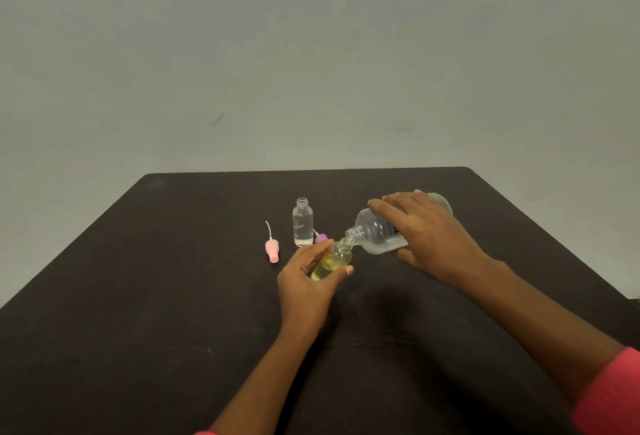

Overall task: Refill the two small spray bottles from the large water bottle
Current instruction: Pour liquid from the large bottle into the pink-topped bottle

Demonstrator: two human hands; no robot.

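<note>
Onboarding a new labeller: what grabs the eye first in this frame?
Mid-table, the right hand tips the large water bottle neck-to-neck into a small yellowish bottle that the left hand holds tilted. Behind them stands a second small bottle, uncapped, with a pink spray cap lying to its left on the dark table.

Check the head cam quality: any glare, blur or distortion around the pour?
Head view: dim, flat light, no hard glare on the large water bottle; faint soft shadows on the dark table under the forearms. Head view: the neck of the held spray bottle looks soft and low-contrast. Head view: wide-angle lens splays the table edges.
</note>
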